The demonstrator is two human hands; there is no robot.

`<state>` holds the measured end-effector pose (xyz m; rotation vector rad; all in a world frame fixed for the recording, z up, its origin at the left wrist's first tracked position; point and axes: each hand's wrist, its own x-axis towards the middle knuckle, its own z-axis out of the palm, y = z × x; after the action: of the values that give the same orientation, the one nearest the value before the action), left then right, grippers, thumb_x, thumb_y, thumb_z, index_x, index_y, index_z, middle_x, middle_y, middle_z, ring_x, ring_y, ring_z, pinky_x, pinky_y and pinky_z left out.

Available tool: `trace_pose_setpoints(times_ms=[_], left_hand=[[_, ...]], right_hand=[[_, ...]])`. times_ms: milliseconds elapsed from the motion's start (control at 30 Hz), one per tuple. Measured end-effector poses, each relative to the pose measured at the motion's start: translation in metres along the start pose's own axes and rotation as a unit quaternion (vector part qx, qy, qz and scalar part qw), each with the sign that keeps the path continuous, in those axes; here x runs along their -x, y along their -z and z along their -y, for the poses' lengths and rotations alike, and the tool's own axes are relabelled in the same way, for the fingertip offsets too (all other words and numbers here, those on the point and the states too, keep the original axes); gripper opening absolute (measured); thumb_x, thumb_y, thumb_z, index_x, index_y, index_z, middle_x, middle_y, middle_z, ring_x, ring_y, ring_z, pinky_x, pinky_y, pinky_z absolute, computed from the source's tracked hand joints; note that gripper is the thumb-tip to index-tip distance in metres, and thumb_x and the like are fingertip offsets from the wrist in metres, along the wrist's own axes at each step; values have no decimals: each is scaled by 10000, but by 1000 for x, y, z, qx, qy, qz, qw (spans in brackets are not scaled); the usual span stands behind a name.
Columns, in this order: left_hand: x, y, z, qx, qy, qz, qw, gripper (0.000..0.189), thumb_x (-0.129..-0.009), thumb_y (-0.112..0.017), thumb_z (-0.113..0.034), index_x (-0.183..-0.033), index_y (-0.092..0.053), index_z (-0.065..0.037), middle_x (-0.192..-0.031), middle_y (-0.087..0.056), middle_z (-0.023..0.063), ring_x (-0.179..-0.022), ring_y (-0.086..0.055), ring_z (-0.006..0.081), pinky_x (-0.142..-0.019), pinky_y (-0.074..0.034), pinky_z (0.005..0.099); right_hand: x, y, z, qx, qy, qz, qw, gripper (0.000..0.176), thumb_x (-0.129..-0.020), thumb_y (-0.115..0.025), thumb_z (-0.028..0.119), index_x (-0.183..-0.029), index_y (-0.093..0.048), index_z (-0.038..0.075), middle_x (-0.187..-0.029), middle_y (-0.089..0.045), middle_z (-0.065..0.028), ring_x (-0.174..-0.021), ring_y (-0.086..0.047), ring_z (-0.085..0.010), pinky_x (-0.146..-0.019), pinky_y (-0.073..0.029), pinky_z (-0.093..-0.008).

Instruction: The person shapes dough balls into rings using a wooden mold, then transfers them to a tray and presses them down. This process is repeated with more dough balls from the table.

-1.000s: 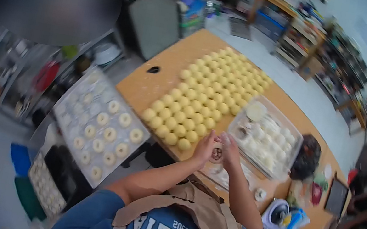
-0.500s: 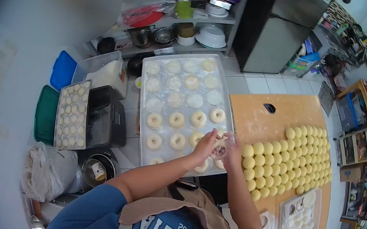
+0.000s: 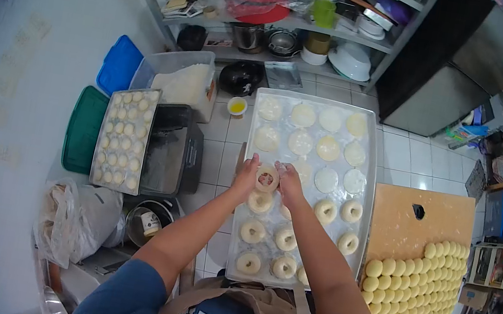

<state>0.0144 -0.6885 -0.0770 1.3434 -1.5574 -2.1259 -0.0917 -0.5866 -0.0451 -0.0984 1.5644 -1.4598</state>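
Between my left hand point(image 3: 245, 181) and my right hand point(image 3: 289, 185) a pale dough ring point(image 3: 266, 178) is held up over the left side of a big metal tray point(image 3: 352, 253). Fingers of both hands are curled around its edges, and something reddish shows through its wide hole; I cannot make out what. Several shaped dough rings point(image 3: 252, 231) lie in rows on the nearer part of the tray. Flat round dough discs point(image 3: 327, 147) cover its far part. One dough ring point(image 3: 260, 202) sits just below my hands, and my right forearm hides part of the rows.
To the right a wooden table point(image 3: 395, 214) bears many yellow dough balls point(image 3: 408, 276). On the left, a smaller tray point(image 3: 117, 184) of dough balls rests by a black bin point(image 3: 190, 147). A small bowl of yellow liquid point(image 3: 236, 106) stands beyond the tray's left edge, before shelves point(image 3: 241, 59).
The view has swung to the right. My hands have carried the dough ring from the tray's right side across to its left side, and its hole now shows face-on.
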Motion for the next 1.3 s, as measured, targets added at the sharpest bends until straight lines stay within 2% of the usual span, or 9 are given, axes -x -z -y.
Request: trace_pose_setpoints(times_ms=[267,433,533,633,667,833,1133,1233,1300], left_hand=[[5,1,-27,-113,-31,-4,993,718,-970,-303,-597,-1300,-435,27,-1278,-503,204,-1227,-465,284,-1044,-343,371],[16,-4,-37,-110,-119,-29,986,578,-978,-405,-503,-1197,-516,20,-1239,-530,229,-1198,-491,344,-1037,-344,402],[9,11,-26,-241,-319,1,917,444,-940,-529,-405,-1217,-545,-58,-1334,-480,194,-1285,-408,370,-1098,-279,451],[29,29,-36,-557,-382,77,734,451,-910,-557,-415,-1245,-567,-114,-1421,-408,158,-1387,-270,364,-1139,-158,514],[31,30,-34,-571,-375,80,726,437,-900,-563,-428,-1231,-581,-142,-1432,-398,144,-1396,-247,366,-1135,-124,542],[32,31,-25,-592,-362,86,714,433,-870,-578,-490,-1203,-610,-216,-1468,-357,110,-1420,-185,360,-1120,-12,608],[30,36,-21,-615,-361,52,699,448,-886,-529,-519,-1217,-582,-223,-1439,-383,112,-1413,-206,350,-1103,-52,640],[18,32,-17,-603,-378,28,702,392,-883,-565,-429,-1212,-582,-216,-1435,-387,111,-1410,-217,347,-1103,-71,642],[7,33,-19,-627,-398,17,669,347,-869,-588,-352,-1192,-597,-225,-1437,-387,104,-1407,-226,344,-1104,-78,642]], right_hand=[[-30,-11,-20,140,60,-71,986,303,-940,-570,285,-1035,-612,1,-882,-643,-102,-833,-586,-188,-737,-461,-319],[-21,-8,-14,307,183,-95,929,231,-897,-555,189,-1029,-628,15,-965,-649,-203,-935,-615,-339,-814,-473,-401],[-17,4,-12,356,250,-79,897,246,-812,-560,84,-1039,-636,29,-1049,-635,-216,-1015,-595,-368,-876,-463,-439],[-8,14,-6,457,314,-62,830,321,-755,-546,-11,-1040,-665,78,-1161,-604,-171,-1097,-543,-368,-934,-436,-436],[-4,15,-4,499,333,-56,799,355,-742,-538,-41,-1038,-676,99,-1201,-591,-152,-1124,-522,-372,-953,-426,-431],[1,3,-10,573,278,-15,771,359,-751,-560,2,-1043,-692,164,-1369,-456,-126,-1263,-399,-361,-1033,-343,-489],[8,-17,5,664,241,-34,707,364,-803,-622,133,-1151,-666,229,-1442,-389,-124,-1332,-345,-337,-1084,-273,-501],[-1,-19,5,663,242,-53,706,380,-799,-629,131,-1164,-657,233,-1452,-375,-123,-1342,-332,-337,-1095,-250,-503],[-6,-17,9,671,234,-44,702,383,-794,-641,145,-1167,-648,231,-1456,-368,-121,-1358,-310,-337,-1101,-240,-513]])
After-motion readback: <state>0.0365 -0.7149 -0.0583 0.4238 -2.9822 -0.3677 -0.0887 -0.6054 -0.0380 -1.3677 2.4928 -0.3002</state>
